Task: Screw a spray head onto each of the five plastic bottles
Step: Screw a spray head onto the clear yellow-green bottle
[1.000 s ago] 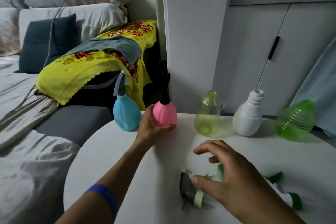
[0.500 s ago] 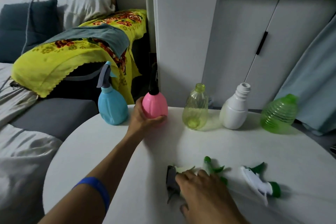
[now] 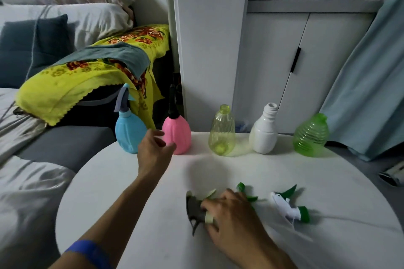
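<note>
Five bottles stand in a row at the back of the white round table [image 3: 135, 192]. The blue bottle [image 3: 129, 133] carries a grey spray head; the pink bottle [image 3: 178, 133] carries a black one. The yellow bottle [image 3: 222, 133], white bottle [image 3: 264, 133] and green bottle [image 3: 310, 136] have bare necks. My left hand [image 3: 154, 150] hovers open just in front of the pink bottle, not touching it. My right hand [image 3: 231, 216] grips a grey spray head [image 3: 193, 208] lying on the table. A green spray head [image 3: 247, 192] lies partly under that hand. A white-and-green spray head [image 3: 288, 205] lies to the right.
A bed with a yellow flowered cloth [image 3: 87, 76] and pillows runs along the left. A white cabinet [image 3: 273, 61] stands behind the table, with a pale blue curtain [image 3: 367, 85] to the right. A small device [image 3: 391, 174] lies beyond the table's right edge.
My left hand has let go of the pink bottle and drawn back a little. My right hand has come down onto the grey spray head and closed on it.
</note>
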{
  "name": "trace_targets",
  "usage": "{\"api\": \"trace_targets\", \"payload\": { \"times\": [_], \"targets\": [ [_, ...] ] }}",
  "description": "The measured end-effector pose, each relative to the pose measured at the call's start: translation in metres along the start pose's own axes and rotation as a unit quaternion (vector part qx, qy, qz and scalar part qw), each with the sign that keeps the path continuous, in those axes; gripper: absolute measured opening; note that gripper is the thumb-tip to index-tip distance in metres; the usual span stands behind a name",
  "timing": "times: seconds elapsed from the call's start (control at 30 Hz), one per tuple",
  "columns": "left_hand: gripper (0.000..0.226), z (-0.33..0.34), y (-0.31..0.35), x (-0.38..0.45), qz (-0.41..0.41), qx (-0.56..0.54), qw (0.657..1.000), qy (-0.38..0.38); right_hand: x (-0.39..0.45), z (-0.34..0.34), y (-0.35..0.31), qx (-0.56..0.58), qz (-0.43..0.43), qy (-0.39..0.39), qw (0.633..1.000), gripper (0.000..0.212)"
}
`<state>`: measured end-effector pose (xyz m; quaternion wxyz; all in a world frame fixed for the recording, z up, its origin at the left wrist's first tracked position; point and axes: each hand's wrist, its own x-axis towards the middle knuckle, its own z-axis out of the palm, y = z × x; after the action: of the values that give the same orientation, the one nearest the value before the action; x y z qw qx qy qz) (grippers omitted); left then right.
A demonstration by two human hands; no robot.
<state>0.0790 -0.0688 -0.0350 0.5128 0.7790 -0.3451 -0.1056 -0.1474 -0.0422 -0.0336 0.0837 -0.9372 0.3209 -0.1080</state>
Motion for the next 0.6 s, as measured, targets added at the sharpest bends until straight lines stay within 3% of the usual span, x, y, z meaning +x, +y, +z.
{"api": "trace_targets", "payload": {
  "times": [0.07,0.13,0.17,0.27,0.33,0.5,0.6],
  "targets": [
    [0.025,-0.002,0.024,-0.009,0.095,-0.02,0.995,0.024,-0.004,-0.027,0.01,0.138,0.027,0.101,0.985,0.031],
    [0.023,0.004,0.042,-0.023,0.167,-0.022,0.986,0.007,-0.005,-0.061,0.031,0.323,0.055,0.167,0.93,0.025],
    [0.024,0.009,0.046,-0.03,0.187,-0.023,0.982,-0.011,-0.005,-0.077,0.044,0.425,0.07,0.189,0.882,0.025],
    [0.033,0.036,0.048,-0.042,0.171,-0.038,0.983,-0.062,-0.007,-0.111,0.084,0.674,0.086,0.237,0.695,0.022],
    [0.048,0.058,0.048,-0.041,0.146,-0.041,0.985,-0.084,-0.007,-0.122,0.103,0.726,0.092,0.261,0.629,0.02],
    [0.106,0.114,0.05,-0.016,0.082,0.019,0.991,-0.101,-0.003,-0.129,0.124,0.722,0.143,0.303,0.605,0.023],
    [0.101,0.137,0.053,-0.002,0.039,-0.021,0.996,-0.083,-0.001,-0.128,0.13,0.72,0.145,0.311,0.603,0.018]
  ]
}}
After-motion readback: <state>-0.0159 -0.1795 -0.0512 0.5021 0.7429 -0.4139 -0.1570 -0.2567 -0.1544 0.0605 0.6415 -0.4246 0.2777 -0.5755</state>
